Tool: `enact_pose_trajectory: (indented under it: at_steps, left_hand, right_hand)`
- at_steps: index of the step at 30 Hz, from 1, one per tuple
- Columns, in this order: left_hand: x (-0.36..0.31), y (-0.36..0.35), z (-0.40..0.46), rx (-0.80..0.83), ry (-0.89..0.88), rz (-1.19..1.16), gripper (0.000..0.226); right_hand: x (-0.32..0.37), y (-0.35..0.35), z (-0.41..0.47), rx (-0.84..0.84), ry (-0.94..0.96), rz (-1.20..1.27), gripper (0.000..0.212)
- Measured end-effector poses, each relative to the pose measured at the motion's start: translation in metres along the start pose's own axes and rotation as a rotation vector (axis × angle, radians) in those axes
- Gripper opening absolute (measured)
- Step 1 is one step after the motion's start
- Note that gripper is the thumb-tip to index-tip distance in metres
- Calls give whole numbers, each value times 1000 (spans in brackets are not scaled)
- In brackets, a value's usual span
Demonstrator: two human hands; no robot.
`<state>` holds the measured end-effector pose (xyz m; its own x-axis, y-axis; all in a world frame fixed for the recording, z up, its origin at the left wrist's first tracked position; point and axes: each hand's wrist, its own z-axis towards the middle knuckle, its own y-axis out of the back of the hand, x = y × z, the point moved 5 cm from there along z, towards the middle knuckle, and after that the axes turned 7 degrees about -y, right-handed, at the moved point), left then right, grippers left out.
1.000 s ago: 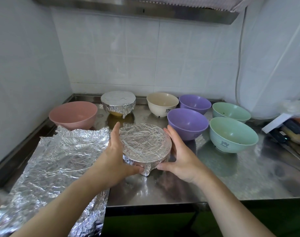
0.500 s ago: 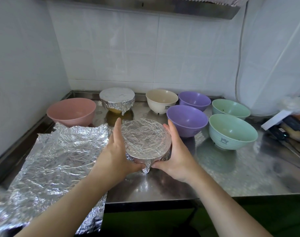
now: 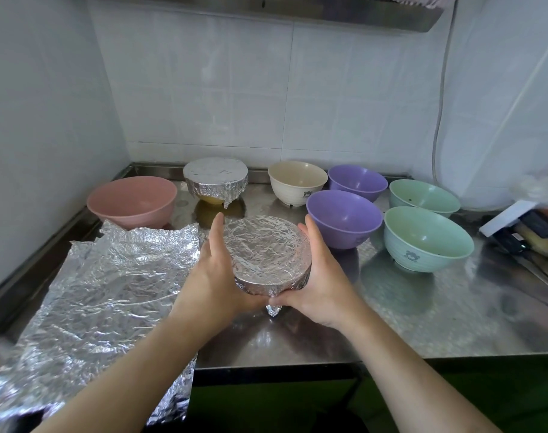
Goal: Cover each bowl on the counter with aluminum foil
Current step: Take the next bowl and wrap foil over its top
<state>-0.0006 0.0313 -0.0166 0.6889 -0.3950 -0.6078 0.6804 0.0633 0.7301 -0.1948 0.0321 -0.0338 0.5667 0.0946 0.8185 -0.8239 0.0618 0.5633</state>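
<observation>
A bowl wrapped in crinkled foil (image 3: 263, 248) is at the counter's middle, tilted a little toward me, with a foil tail hanging below its near edge. My left hand (image 3: 216, 276) grips its left side and my right hand (image 3: 322, 276) grips its right side, thumbs meeting under the near rim. Another foil-covered bowl (image 3: 216, 175) stands at the back. Uncovered are a pink bowl (image 3: 132, 198), a cream bowl (image 3: 297, 179), two purple bowls (image 3: 357, 179) (image 3: 344, 214) and two green bowls (image 3: 422, 195) (image 3: 425, 235). A large loose foil sheet (image 3: 110, 292) lies at the left.
The steel counter (image 3: 422, 314) sits in a tiled corner, with walls on the left and behind. Dark utensils and a white box (image 3: 510, 226) lie at the right edge. The foil sheet hangs over the counter's front edge.
Both hands have closed in tighter round the foil-covered bowl, thumbs coming together under its near rim. The bowl has tipped slightly toward me.
</observation>
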Motion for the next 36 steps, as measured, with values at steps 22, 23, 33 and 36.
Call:
enact_pose_trajectory:
  at_steps: [22, 23, 33, 36]
  left_hand:
    - [4, 4, 0, 125, -5, -8, 170]
    - [4, 4, -1, 129, 4, -11, 169]
    - [7, 5, 3, 142, 85, -43, 164]
    - [8, 11, 3, 166, 99, -44, 159]
  right_hand:
    - [-1, -7, -5, -101, 59, -11, 161]
    - [-1, -7, -5, -105, 63, -21, 160]
    - [-13, -2, -7, 64, 9, -51, 159]
    - [-16, 11, -7, 167, -16, 156, 134]
